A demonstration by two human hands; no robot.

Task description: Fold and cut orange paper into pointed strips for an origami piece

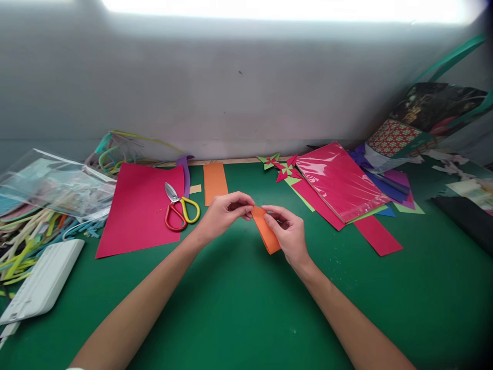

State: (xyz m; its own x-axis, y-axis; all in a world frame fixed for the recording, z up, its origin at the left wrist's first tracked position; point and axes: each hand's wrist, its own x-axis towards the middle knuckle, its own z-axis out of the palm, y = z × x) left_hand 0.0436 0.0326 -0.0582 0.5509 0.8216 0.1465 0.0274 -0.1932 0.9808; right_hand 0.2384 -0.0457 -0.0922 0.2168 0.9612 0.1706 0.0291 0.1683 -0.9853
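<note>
A folded strip of orange paper [266,232] is held up over the green table between both hands. My left hand [231,211] pinches its upper left corner between thumb and fingers. On its right edge, near the top, my right hand [288,231] grips it with the thumb on the near face. Beyond my left hand a second orange paper strip [215,182] lies flat. Scissors [177,208] with one red and one yellow handle rest on a red paper sheet [142,210] to the left.
Red and green paper stars [285,168] lie at the back, beside a plastic-wrapped pack of red paper [341,180]. On the left are a white power strip [44,277], coloured paper strips [23,246] and clear plastic sleeves [57,185]. A patterned bag [400,136] stands at the back right.
</note>
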